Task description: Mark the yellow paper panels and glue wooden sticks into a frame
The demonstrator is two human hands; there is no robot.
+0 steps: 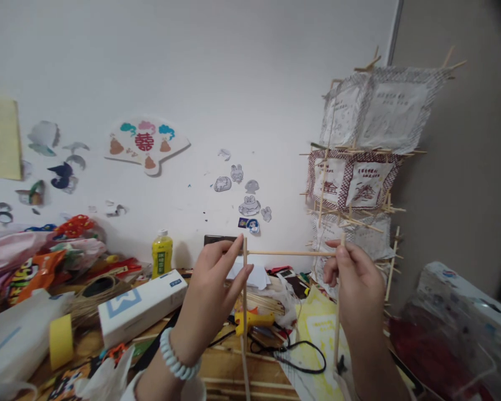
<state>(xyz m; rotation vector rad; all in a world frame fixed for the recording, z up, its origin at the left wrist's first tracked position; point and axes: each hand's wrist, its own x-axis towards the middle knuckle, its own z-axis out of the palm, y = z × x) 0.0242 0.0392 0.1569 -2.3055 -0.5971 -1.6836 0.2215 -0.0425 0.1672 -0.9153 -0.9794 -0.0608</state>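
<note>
Several thin wooden sticks form a frame in front of me: a left upright (245, 334), a crossbar (290, 253) near the top, and a right upright (337, 328). My left hand (211, 295), with a pale coiled band (177, 356) at its wrist, has the index finger and thumb against the left upright near its joint with the crossbar. At the other corner, my right hand (357, 284) pinches the sticks where crossbar and right upright meet. Behind the left upright, a yellow glue gun (256, 320) lies on the table.
At the right stands a tiered paper-and-stick lantern (369, 178) against the wall. A white box (142, 306), a yellow bottle (162, 253), yellow tape (61, 341) and twine (94, 295) crowd the left. A black cable (304, 370) and yellow-marked paper (319, 317) lie between my arms.
</note>
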